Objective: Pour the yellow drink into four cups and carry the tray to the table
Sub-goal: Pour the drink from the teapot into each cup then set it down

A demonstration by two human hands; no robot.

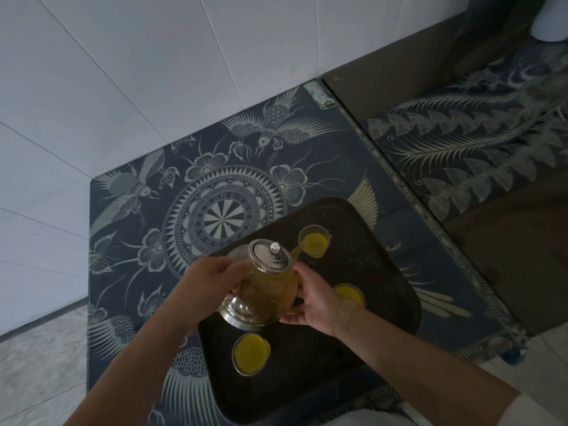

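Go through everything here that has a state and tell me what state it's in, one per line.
Teapot: lid on, tilted, pouring.
Far cup: being filled.
Right cup: holds yellow drink, partly hidden.
Near cup: holds yellow drink.
Left hand: holding teapot.
Right hand: holding teapot.
Tray: resting on patterned surface.

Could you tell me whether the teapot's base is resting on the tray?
Apart. In the head view both hands, left and right, hold the teapot tilted and lifted, its base rim angled clear of the tray.
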